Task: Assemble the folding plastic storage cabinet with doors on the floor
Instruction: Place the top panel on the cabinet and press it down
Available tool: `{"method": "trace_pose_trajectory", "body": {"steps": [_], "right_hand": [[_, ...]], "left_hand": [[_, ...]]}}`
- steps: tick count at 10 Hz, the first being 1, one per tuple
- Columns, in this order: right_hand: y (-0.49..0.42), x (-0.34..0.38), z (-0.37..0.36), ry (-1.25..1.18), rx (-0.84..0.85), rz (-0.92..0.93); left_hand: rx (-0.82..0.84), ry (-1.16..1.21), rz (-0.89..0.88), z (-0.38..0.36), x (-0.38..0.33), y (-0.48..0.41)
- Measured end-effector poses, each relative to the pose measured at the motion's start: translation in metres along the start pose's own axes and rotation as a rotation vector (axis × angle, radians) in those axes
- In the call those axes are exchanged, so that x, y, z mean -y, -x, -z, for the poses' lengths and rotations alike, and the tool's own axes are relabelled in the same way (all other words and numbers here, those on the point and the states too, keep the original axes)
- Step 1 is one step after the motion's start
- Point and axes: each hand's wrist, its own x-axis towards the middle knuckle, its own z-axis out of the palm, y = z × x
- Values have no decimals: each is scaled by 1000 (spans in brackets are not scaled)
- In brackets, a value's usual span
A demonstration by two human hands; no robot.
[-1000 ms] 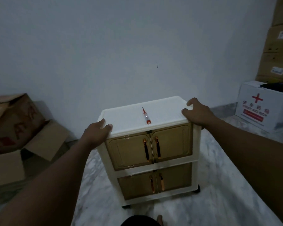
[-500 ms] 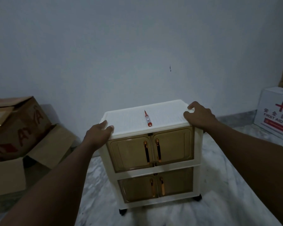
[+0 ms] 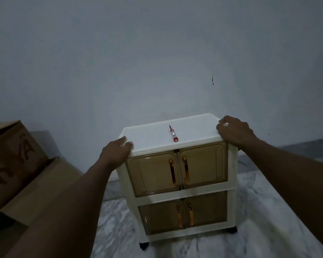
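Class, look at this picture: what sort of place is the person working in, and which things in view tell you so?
Probably a spare or storage room indoors: a bare painted wall, a marble-patterned floor, and an opened cardboard box left beside the cabinet.

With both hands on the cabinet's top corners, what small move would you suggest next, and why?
Probably lift the screwdriver off the lid first. It lies loose near the front edge while the left hand and right hand grip the corners of the cabinet, which stands on wheels, so any push could roll it off.
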Motion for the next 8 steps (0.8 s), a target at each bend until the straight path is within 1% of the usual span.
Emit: {"method": "trace_pose_trajectory", "body": {"steps": [3, 5, 6, 7, 8], "right_hand": [[-42, 2, -25, 7, -65, 45], [-62, -3, -34, 23, -105, 52], [-62, -4, -35, 16, -103, 46], [-62, -5, -33, 39, -68, 42], [-55, -3, -23, 78, -93, 83]], "left_hand": [[-20, -22, -18, -10, 5, -43], [-11, 41, -1, -13, 5, -55], [-20, 28, -2, -15, 7, -57], [-83, 32, 1, -15, 2, -54], [-167, -27, -18, -6, -4, -40]]}}
